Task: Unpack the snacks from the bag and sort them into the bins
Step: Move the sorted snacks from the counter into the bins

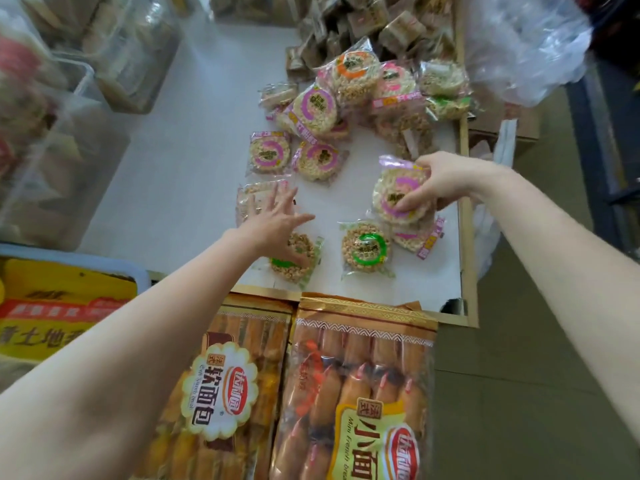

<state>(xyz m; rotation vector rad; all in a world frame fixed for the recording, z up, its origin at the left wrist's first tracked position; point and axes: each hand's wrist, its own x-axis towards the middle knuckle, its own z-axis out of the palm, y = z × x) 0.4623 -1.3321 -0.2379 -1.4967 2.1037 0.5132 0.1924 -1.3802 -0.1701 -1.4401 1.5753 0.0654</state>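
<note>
- Step in hand, as judged: sorting. Round puffed-grain cakes lie scattered on the white tray (194, 161); the clear plastic bag (526, 46) sits crumpled at the far right.
- Right hand (440, 181): grips a pink-ringed cake (398, 195) by its edge, lifted above other cakes at the tray's right side.
- Left hand (273, 216): fingers spread and straight, holding nothing, above a plain-wrapped cake (252, 199) at the left and a green-ringed cake (294, 258) nearer.
- Next move, as judged: match the ring colour, then carry the cake to the clear bins (69, 133) at far left.
- Materials: cakes are flat, bumpy discs in glossy, crinkly film; expect slippery wrappers.
- Near edge: two glossy bread packs (360, 393) lie flat.
</note>
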